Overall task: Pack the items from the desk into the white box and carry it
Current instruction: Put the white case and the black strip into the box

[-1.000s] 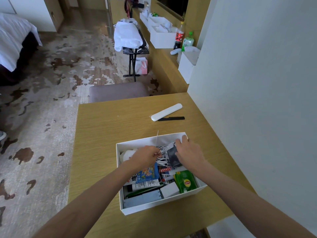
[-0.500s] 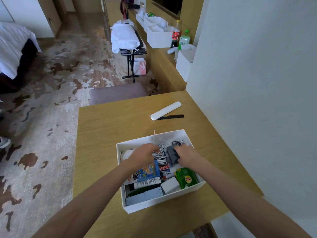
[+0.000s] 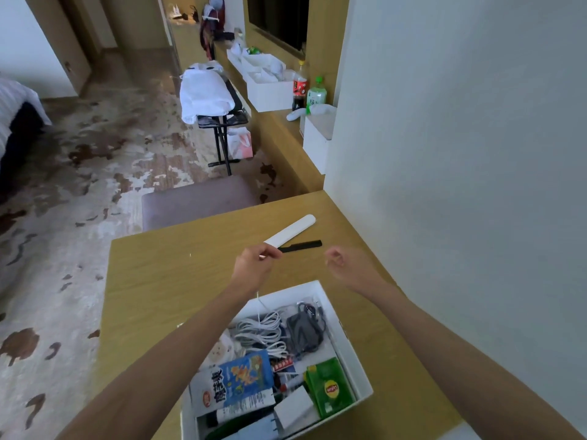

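Both hands reach for white case (image 3: 290, 232) & comb (image 3: 301, 246): left hand (image 3: 254, 265) pinched on thin wire (maybe), right hand (image 3: 344, 265) loosely curled, empty.

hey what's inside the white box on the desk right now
The white box holds coiled white cables, a dark grey pouch, a green tea packet, a blue snack bag and a small white block. Anything beneath these is covered.

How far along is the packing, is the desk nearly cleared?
Nearly. The white box already holds cables, a grey pouch, a green tea box and snack packets. Both hands are out past it: the left hand is at the white case, the right hand empty. That case and the black comb remain, then carrying.
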